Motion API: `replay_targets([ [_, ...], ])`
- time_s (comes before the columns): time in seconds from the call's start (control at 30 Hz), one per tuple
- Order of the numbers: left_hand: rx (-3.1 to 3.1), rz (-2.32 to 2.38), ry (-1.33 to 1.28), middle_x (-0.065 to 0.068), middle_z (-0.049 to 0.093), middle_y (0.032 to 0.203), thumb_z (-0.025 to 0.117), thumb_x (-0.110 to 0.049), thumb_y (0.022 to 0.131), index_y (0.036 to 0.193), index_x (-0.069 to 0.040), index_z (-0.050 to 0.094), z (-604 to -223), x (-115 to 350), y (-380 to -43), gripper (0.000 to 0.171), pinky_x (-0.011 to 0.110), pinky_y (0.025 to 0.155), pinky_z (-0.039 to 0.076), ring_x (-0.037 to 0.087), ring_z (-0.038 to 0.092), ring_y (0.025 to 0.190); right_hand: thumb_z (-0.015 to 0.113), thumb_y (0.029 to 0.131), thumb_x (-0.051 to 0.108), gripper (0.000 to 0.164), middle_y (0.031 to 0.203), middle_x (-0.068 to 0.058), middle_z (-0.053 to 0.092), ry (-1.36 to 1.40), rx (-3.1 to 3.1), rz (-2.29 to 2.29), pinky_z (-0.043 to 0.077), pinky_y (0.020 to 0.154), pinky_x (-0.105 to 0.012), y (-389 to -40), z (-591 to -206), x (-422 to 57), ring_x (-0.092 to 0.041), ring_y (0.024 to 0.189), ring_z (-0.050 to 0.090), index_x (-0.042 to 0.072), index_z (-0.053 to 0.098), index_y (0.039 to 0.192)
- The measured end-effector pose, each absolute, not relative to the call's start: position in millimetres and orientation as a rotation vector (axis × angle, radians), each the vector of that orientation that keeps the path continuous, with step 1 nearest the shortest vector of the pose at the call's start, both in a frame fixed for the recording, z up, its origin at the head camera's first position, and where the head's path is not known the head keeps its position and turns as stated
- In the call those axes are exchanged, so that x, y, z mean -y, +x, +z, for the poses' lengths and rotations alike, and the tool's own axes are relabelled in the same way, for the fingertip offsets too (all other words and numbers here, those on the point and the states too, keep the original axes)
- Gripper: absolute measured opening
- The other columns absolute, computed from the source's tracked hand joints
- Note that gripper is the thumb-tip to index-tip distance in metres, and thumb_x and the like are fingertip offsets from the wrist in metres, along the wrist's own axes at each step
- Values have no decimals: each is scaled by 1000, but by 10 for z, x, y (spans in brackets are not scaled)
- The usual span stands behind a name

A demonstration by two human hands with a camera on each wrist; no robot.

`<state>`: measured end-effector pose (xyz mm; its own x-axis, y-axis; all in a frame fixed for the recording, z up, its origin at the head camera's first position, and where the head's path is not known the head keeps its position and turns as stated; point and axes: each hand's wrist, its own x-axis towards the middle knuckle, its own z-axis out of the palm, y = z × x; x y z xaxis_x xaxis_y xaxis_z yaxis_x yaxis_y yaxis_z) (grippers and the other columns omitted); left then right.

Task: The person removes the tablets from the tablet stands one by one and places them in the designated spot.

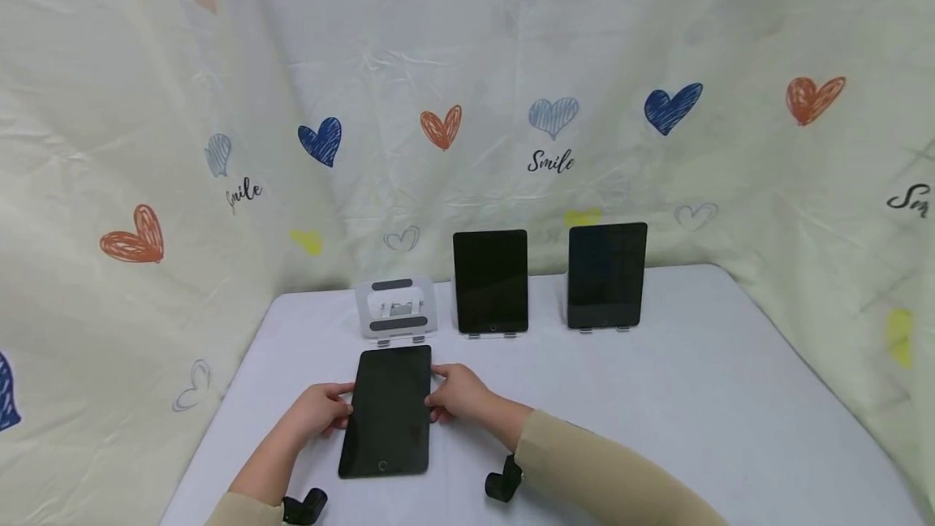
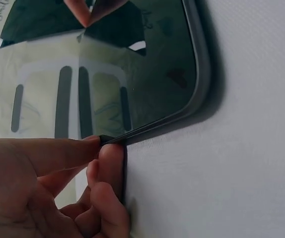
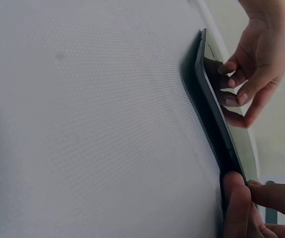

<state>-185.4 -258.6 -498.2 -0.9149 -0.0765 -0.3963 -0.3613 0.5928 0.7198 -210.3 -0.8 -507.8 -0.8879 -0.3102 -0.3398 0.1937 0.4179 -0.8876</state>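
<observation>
a person in tan sleeves (image 1: 599,461) holds a black tablet (image 1: 387,412) btwn two hands, screen up, over the l. part of a white worktop (image 1: 730,396). the l. hand (image 1: 321,412) has its fingers clamped on the tablet's l. edge, pinching it; the r. hand (image 1: 458,394) does the same opp., on the r. edge, w/ a fingertip tucked under. round home button at the end nr the person. just beyond the tablet's far end: a white stand (image 1: 361,311) w/ dark strips. to its r., a 2nd tablet (image 1: 491,281) & a 3rd tablet (image 1: 606,274) stand nearly upright, also on stands, dark screens facing the person. a small black camera (image 1: 504,481) sits at the r. wrist. bkgd: pale curtain (image 1: 482,23) w/ hearts & "smile" lettering.
</observation>
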Motion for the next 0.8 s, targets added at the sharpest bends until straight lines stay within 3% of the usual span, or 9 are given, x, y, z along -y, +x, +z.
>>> replay_targets([
  [0.4, -2538, 1255, -333, 9, 55, 72, 61, 4, 92, 139, 3, 53, -5091, 2561, -1839, 48, 31, 54, 50, 19, 54, 59, 72, 86, -2, 64, 62, -14, 66, -31, -2222, -1468, 54, 51, -27, -2084, -5024, 49, -14, 47, 60, 0, 48, 145],
  [0.8, -2559, 1276, -299, 8, 54, 71, 60, 1, 93, 140, 1, 53, -5168, 2606, -1811, 48, 30, 54, 49, 18, 53, 56, 72, 86, -3, 63, 66, -16, 67, 22, -2205, -1464, 55, 51, -28, -2051, -4985, 55, -15, 47, 62, 3, 49, 145],
])
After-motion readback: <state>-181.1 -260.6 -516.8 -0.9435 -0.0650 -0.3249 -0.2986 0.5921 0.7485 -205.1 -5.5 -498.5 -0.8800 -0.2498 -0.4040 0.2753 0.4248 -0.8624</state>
